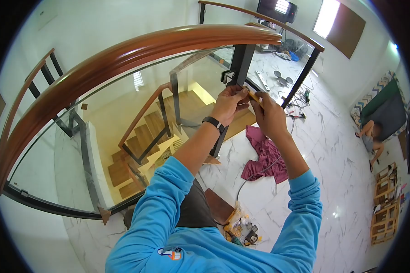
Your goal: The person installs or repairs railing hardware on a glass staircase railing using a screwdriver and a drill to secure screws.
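Note:
My right hand (269,116) is closed around a slim yellow-orange tool (255,96), like a handle; its exact kind is not clear. My left hand (232,105), with a black band on the wrist, is pinched at the tool's far end, and what lies between its fingers is hidden. Both hands are beside the dark metal post (242,63) under the curved wooden handrail (137,44). Just above my left hand, a shiny metal glass clamp (227,76) sits on the post. A curved glass panel (123,109) runs leftward from there.
Behind the glass, wooden stairs (152,132) go down. A maroon cloth (265,157) and a cable lie on the marble floor (323,182). Below me is a bag with tools (243,230). Cables and tools (298,102) lie farther off. At right, a person (372,139) sits near a wooden rack (384,209).

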Demonstrator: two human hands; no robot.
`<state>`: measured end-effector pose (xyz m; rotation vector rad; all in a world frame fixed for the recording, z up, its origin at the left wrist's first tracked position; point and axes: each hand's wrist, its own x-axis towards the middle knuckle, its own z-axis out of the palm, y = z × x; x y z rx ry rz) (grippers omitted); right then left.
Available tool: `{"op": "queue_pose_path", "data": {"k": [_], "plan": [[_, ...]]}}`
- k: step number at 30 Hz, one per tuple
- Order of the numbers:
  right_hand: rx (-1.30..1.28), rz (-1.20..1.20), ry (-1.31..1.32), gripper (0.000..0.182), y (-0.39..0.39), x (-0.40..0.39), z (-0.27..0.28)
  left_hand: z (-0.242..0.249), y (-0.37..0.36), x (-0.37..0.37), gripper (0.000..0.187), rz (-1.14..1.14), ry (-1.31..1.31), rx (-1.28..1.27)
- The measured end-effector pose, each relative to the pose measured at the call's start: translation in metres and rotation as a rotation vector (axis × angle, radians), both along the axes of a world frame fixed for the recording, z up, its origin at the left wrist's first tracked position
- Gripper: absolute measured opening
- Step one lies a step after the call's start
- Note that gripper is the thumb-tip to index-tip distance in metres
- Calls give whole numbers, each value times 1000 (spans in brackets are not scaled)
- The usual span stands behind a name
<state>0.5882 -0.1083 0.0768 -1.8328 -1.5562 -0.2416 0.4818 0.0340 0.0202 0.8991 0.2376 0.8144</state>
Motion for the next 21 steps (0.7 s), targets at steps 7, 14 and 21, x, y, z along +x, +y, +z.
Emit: {"op": "queue_pose_path", "data": {"k": [7,14,21], "plan": [[-282,287,1207,42,18,37,-2,3,1,-4,30,-30,-90,7],[-142,26,229,43,10,0,0,2,8,-10,43,238,24,-116],[-229,113,946,40,14,8,9,10,-3,3,43,324,23,-153]]}}
